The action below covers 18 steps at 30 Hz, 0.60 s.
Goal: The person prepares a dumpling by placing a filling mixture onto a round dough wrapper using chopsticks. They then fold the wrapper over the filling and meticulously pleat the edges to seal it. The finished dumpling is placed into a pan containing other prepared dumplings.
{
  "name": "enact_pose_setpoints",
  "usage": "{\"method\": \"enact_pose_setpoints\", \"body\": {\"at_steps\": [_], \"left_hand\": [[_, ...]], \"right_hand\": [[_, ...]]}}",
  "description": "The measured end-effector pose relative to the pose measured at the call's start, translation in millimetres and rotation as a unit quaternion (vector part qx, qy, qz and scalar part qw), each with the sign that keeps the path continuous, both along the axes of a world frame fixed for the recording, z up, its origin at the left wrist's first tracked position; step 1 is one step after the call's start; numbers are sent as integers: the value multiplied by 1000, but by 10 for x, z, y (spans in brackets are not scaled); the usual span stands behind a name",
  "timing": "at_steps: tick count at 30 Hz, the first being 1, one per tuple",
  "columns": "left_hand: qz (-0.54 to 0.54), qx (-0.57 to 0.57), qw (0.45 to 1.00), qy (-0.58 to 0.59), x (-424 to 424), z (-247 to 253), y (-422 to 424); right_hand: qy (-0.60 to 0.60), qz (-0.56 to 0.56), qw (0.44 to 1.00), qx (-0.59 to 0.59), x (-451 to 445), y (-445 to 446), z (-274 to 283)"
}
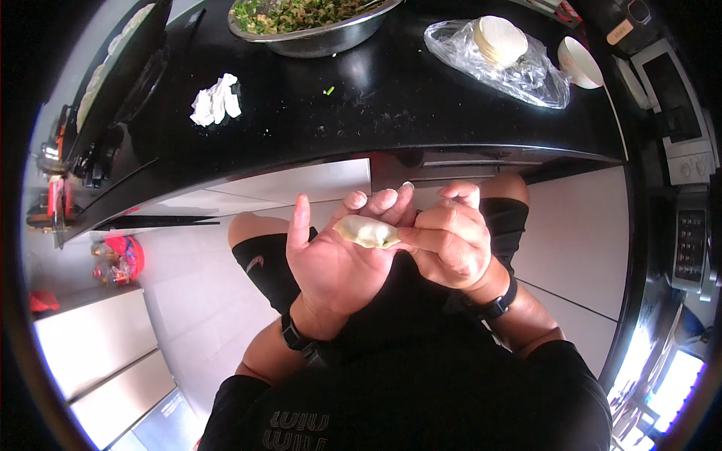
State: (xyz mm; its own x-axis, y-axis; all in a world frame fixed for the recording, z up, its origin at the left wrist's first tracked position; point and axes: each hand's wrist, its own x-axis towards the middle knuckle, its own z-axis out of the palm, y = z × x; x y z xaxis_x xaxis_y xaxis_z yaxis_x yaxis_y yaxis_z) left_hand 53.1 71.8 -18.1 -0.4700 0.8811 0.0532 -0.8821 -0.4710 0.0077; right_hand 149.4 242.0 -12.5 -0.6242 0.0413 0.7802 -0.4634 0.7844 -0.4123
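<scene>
A folded dumpling (366,232) rests along the fingers of my left hand (338,265), which is palm up with the thumb spread away. My right hand (454,242) pinches the dumpling's right end between thumb and forefinger. A little green filling shows near that pinched end. White flour dusts my left fingertips. Both hands are in front of the counter's edge, above my lap. Beyond them on the counter stands a metal bowl (333,40) of chopped green and brown filling (299,14). To its right, a stack of round dumpling wrappers (499,40) sits on a clear plastic bag (451,48).
A crumpled white tissue (216,101) lies on the black countertop (282,113), left of a green scrap (329,90). A small white bowl (580,63) is at the right, near a microwave (671,96). At far left is a tray of pale dumplings (101,73), partly cut off.
</scene>
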Motion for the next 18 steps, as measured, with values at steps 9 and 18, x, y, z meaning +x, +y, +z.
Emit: {"method": "enact_pose_setpoints", "body": {"at_steps": [9,18], "left_hand": [[15,18,999,34,-34,-42,4],[29,-96,992,73,2,94,-31]], "right_hand": [[-13,-4,1000,-5,-21,-10,39],[-19,-62,998,2,-7,40,-14]]}}
